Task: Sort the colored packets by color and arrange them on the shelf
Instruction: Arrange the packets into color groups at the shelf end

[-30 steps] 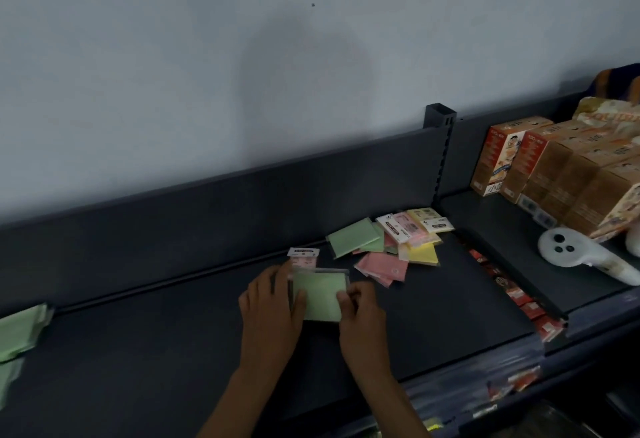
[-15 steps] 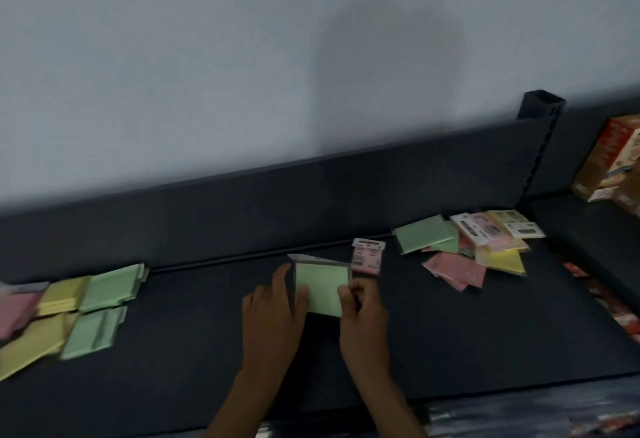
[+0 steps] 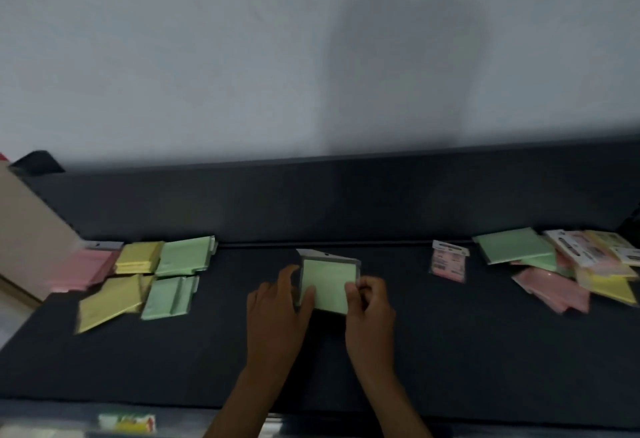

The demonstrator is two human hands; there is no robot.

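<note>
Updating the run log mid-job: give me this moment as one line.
left hand: holds green packet | right hand: pinches same packet | sorted piles: far left | unsorted heap: far right

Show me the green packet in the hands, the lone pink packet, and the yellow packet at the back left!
green square packet (image 3: 329, 287), head view, middle of its face
lone pink packet (image 3: 447, 266), head view, its centre
yellow square packet (image 3: 136, 258), head view, its top face

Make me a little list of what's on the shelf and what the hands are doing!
held: green packet, gripped by left hand and right hand
sorted at left: pink stack, yellow stacks, green stacks
lone packet: pink packet, lying flat right of the hands
unsorted at right: mixed pile
surface: dark shelf
</note>
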